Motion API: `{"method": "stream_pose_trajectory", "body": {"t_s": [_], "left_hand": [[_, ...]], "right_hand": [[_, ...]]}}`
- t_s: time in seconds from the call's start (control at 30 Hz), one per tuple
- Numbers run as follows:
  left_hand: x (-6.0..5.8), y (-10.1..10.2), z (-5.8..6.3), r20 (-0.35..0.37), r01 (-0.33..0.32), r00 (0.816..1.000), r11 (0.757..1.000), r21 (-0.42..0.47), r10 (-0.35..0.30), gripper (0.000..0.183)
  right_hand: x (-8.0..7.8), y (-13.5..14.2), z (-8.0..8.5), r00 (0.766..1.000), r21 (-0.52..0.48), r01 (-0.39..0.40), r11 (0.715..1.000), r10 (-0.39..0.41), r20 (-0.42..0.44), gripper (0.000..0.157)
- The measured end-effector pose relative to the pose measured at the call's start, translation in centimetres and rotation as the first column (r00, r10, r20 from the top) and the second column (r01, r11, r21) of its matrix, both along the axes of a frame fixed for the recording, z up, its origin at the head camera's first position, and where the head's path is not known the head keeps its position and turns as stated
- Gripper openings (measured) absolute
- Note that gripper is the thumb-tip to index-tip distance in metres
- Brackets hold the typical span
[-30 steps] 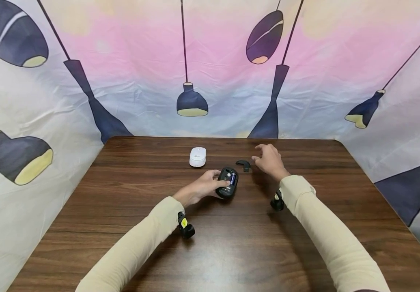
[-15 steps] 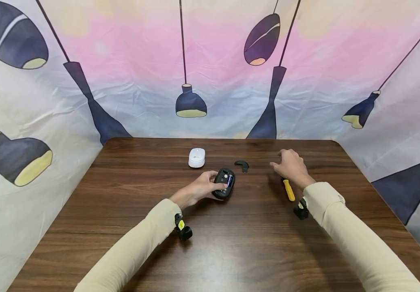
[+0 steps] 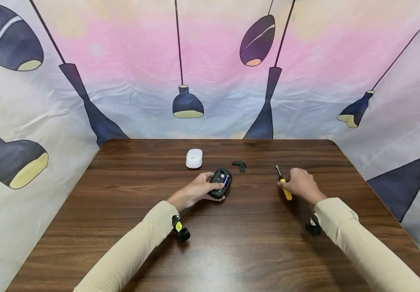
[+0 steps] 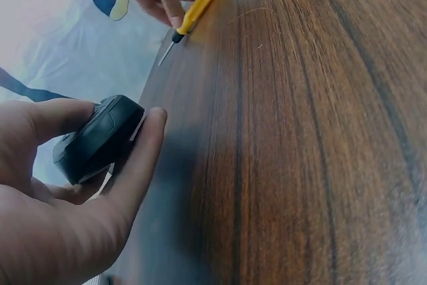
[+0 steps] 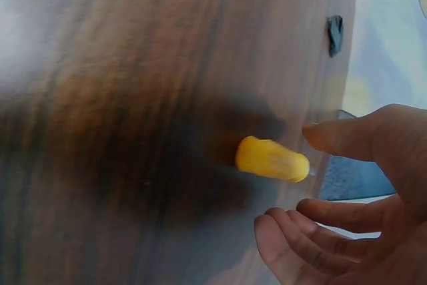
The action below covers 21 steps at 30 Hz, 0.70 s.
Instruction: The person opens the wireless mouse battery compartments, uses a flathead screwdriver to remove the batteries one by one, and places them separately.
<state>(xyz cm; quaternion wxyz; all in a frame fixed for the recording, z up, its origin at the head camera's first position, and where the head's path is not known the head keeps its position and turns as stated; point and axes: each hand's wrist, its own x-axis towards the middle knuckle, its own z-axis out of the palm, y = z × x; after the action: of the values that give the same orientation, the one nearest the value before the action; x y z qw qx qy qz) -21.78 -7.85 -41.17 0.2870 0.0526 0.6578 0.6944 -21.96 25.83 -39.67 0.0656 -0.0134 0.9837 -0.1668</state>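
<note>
In the head view my left hand (image 3: pixel 194 191) holds a black computer mouse (image 3: pixel 220 184) with its underside up, thumb across it and a battery showing in the open bay. The left wrist view has the mouse (image 4: pixel 100 139) edge-on between thumb and fingers, above the table. On the right, a screwdriver (image 3: pixel 287 194) with a yellow handle and metal shaft lies beneath my right hand (image 3: pixel 302 184). In the right wrist view, thumb and fingers stand apart on either side of the yellow handle (image 5: pixel 272 159). A black battery cover (image 3: pixel 240 165) lies between the hands, farther back.
A white mouse (image 3: pixel 194 158) stands toward the back of the wooden table (image 3: pixel 231 251). Behind the table's far edge hangs a cloth backdrop (image 3: pixel 140 61) printed with lamps. Each wrist carries a small black camera (image 3: pixel 181 232).
My right hand has moved right and toward me, from near the battery cover to the screwdriver, uncovering its shaft. My left hand keeps its hold on the black mouse; the view shifted slightly.
</note>
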Motion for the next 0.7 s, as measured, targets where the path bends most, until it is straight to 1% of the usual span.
{"method": "stream_pose_trajectory", "body": {"t_s": [0.07, 0.2, 0.4, 0.53, 0.63, 0.7], "left_hand": [[-0.03, 0.05, -0.09, 0.013, -0.002, 1.0, 1.0, 0.029, 0.002, 0.052], [-0.04, 0.06, -0.23, 0.002, -0.012, 1.0, 0.999, 0.031, 0.012, 0.053], [-0.21, 0.06, -0.29, -0.01, -0.046, 0.999, 0.999, 0.015, 0.047, 0.057], [-0.38, 0.2, -0.28, -0.003, -0.073, 0.997, 0.997, -0.002, 0.073, 0.055], [-0.4, 0.24, -0.22, 0.007, -0.08, 0.997, 0.997, -0.001, 0.08, 0.052], [-0.41, 0.23, -0.18, 0.017, -0.081, 0.997, 0.997, 0.014, 0.08, 0.052]], "right_hand": [[0.29, 0.02, -0.27, 0.999, -0.001, 0.006, 1.0, -0.006, 0.031, 0.044], [0.66, 0.08, -0.67, 0.997, -0.01, 0.013, 1.0, -0.012, 0.073, 0.041], [0.74, 0.25, -0.97, 0.996, -0.035, 0.017, 0.999, -0.014, 0.089, 0.039], [0.73, 0.43, -0.98, 0.996, -0.054, 0.011, 0.999, -0.006, 0.083, 0.044], [0.74, 0.63, -0.8, 0.999, -0.06, -0.011, 0.998, 0.014, 0.047, 0.047], [0.68, 0.75, -0.56, 0.999, -0.063, -0.025, 0.998, 0.027, 0.02, 0.045]]}}
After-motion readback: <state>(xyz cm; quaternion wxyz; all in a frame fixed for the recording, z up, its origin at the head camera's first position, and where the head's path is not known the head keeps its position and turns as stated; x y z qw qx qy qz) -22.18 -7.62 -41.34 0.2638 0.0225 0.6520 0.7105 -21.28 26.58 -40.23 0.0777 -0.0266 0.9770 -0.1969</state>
